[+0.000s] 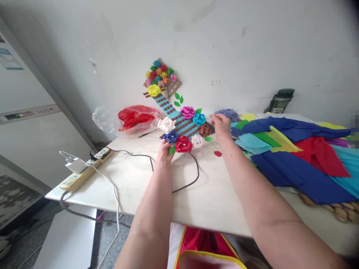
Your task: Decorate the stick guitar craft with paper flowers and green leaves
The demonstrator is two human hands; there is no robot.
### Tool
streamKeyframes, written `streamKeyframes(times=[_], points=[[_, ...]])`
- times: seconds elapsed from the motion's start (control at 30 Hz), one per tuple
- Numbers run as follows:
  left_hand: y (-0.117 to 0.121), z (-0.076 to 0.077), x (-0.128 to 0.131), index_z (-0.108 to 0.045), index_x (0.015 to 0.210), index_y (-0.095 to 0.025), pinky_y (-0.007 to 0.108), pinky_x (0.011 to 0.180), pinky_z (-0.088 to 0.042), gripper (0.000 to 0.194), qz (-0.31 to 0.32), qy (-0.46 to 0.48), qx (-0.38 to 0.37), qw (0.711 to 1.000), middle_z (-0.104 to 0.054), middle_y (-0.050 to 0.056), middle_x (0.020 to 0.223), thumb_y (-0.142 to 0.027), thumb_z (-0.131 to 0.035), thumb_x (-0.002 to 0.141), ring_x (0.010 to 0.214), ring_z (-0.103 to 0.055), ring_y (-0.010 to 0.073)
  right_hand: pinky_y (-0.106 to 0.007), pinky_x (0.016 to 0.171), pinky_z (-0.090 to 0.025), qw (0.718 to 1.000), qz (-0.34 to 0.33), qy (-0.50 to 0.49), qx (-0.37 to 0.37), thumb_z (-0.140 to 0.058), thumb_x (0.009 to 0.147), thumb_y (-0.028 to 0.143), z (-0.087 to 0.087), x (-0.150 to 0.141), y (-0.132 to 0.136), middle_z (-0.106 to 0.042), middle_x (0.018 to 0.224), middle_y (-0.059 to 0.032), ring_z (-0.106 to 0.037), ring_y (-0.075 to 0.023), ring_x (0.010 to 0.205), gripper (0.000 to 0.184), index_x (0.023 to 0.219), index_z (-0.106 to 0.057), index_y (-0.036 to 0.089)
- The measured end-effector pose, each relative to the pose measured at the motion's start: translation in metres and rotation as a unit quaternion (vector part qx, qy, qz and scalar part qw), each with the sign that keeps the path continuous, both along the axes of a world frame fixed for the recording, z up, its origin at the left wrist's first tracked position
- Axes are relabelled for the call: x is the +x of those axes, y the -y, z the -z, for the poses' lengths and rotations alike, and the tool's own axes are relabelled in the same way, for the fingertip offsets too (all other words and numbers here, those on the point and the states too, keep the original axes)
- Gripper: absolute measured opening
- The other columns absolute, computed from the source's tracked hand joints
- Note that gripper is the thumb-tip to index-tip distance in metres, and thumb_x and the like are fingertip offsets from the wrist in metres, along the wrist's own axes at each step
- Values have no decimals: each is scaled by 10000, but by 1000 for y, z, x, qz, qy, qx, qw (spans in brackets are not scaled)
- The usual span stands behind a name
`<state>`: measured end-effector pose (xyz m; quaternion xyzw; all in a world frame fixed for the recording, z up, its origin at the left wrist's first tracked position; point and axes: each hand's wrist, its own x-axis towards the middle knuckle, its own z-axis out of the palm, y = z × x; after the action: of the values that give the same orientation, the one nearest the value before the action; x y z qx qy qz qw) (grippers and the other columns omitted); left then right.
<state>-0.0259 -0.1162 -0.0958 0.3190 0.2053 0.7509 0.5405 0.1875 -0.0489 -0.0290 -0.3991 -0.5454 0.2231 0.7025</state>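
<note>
A flower-covered craft piece (174, 110) of light blue panel and brown strips stands tilted over the table in the head view. Crumpled paper roses in several colours sit on it, among them a red rose (184, 144), a white rose (166, 124) and a brown rose (204, 130). My left hand (165, 152) is closed around its lower edge. Beside its right edge, my right hand (222, 125) has thumb and fingers pinched together; whatever is between them is too small to tell. Green paper leaves (177, 104) stick out from the piece.
A power strip (86, 170) with cords lies on the left of the table (134, 190). Coloured paper sheets (297, 149) pile up on the right. Behind are a red plastic bag (137, 116), a wall bouquet (159, 74) and a dark bottle (281, 100).
</note>
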Motion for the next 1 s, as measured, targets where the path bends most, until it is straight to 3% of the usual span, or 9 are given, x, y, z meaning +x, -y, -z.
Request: streamKeyframes(times=[0.1, 0.2, 0.3, 0.5, 0.8, 1.0], points=[[-1, 0, 0, -569, 748, -173, 245, 645, -466, 319, 4, -2, 7, 1000, -613, -15, 662, 25, -568, 497, 620, -591, 113, -226, 502, -385, 992, -96, 64, -56, -546, 703, 354, -11, -27, 24, -486, 458, 49, -467, -103, 468, 230, 663, -629, 143], [-2, 2, 0, -563, 749, -176, 237, 630, -461, 311, 4, -4, 8, 1000, -603, -18, 655, 21, -579, 510, 608, -585, 109, -224, 559, -404, 968, -148, 193, -69, -579, 701, 331, -16, -55, 49, -590, 551, 19, -537, -118, 553, 204, 680, -663, 146], [-3, 3, -1, -562, 769, -180, 223, 608, -449, 307, 1, -12, 1, 1000, -598, -24, 661, 16, -591, 535, 583, -569, 95, -225, 635, -416, 939, -119, 317, -66, -563, 727, 249, -15, -76, 70, -684, 711, -10, -604, -139, 692, 154, 734, -697, 175], [-1, 3, 2, -597, 864, -182, 189, 566, -426, 366, 22, -20, 11, 1000, -624, -24, 690, -11, -605, 541, 553, -560, 76, -259, 716, -423, 886, 9, 462, -39, -493, 818, 305, -11, -95, 95, -715, 842, -29, -631, -184, 837, 241, 911, -711, 258], [-5, 7, 2, -578, 776, -176, 205, 606, -463, 298, 15, -6, -3, 1000, -633, -14, 676, -32, -637, 522, 615, -600, 107, -289, 750, -408, 817, -11, 575, 38, -404, 863, 290, -11, -94, 103, -712, 958, -50, -635, -204, 884, 366, 1141, -642, 303], [-2, 4, 3, -597, 839, -183, 211, 600, -460, 320, 21, -11, -2, 1000, -640, -10, 704, -59, -645, 547, 626, -604, 111, -309, 739, -425, 813, 8, 581, 33, -420, 842, 306, -11, -91, 99, -714, 920, -53, -642, -219, 863, 360, 1112, -657, 311]])
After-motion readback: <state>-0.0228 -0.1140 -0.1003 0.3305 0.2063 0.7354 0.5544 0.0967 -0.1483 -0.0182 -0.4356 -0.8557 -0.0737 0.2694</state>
